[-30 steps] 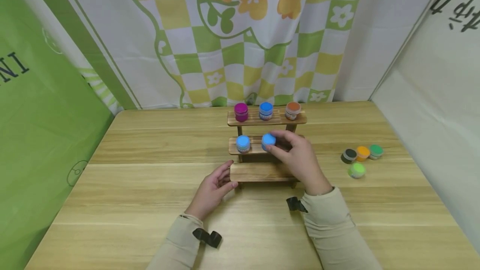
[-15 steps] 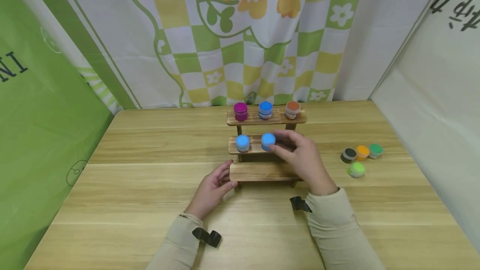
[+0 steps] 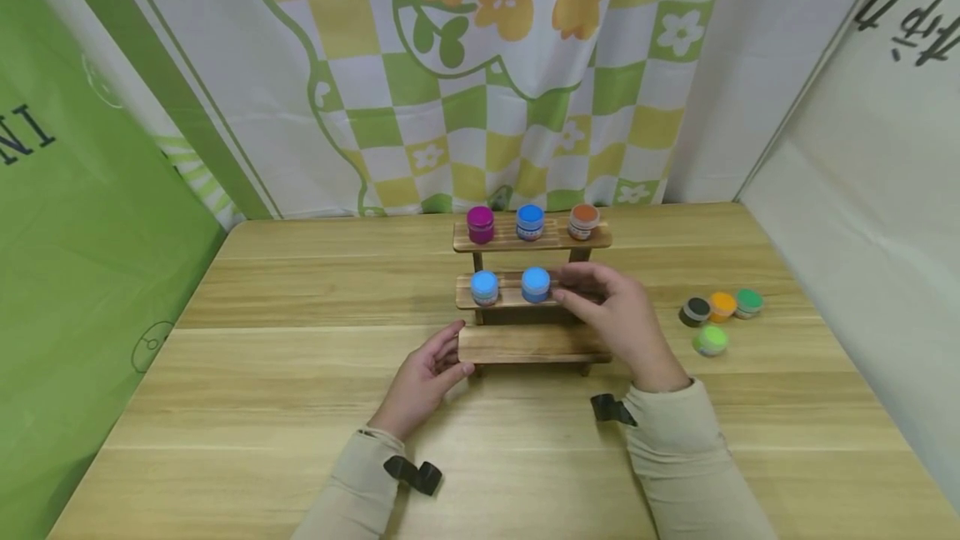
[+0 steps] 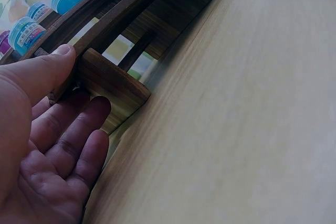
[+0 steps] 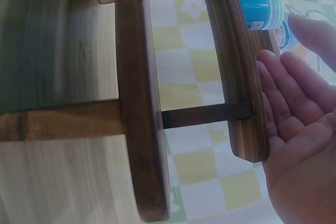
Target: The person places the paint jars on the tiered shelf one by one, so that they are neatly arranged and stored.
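Note:
A three-step wooden display stand [image 3: 517, 344] stands on the table. My left hand [image 3: 418, 386] holds the left end of its lowest step, thumb at the front edge and fingers behind, as the left wrist view shows. On the middle step sit two light blue paint jars, one at the left [image 3: 484, 287] and one in the middle [image 3: 536, 284]. Just right of the middle jar is my right hand [image 3: 621, 319], fingers extended and holding nothing. In the right wrist view its fingertips [image 5: 268, 59] lie close to that blue jar [image 5: 257, 6], by the step's edge.
The top step carries a purple jar [image 3: 481, 225], a blue jar [image 3: 529, 223] and an orange-brown jar [image 3: 583, 222]. Right of the stand are black [image 3: 696, 311], orange [image 3: 722, 306], dark green [image 3: 748, 302] and light green [image 3: 711, 340] jars. A patterned curtain [image 3: 420, 119] hangs behind the table.
My right hand has let go of the light blue jar on the middle step and moved a little right. The jar stays in place, and my left hand has kept its hold on the stand.

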The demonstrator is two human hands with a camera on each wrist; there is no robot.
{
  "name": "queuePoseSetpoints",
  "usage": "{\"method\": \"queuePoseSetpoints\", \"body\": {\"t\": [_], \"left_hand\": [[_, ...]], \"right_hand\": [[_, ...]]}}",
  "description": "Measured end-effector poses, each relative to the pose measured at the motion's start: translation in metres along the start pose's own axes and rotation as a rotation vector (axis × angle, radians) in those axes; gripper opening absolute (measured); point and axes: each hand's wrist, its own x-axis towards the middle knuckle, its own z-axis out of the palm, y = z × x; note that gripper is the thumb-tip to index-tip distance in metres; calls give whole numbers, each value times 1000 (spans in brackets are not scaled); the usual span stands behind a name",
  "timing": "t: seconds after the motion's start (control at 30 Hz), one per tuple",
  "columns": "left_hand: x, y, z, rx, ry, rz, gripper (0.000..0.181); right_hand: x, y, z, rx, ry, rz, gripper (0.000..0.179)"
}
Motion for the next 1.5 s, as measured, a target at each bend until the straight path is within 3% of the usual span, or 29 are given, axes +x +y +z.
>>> {"method": "queuePoseSetpoints", "body": {"t": [0.77, 1.1, 1.5], "left_hand": [[-1, 2, 0, 5, 12, 1, 65], [-1, 2, 1, -10, 3, -1, 65], [-1, 2, 1, -12, 0, 1, 65]], "right_hand": [[-9, 5, -11, -85, 42, -29, 33], [-14, 8, -24, -50, 32, -5, 36], [-17, 15, -30, -82, 84, -27, 33]]}}
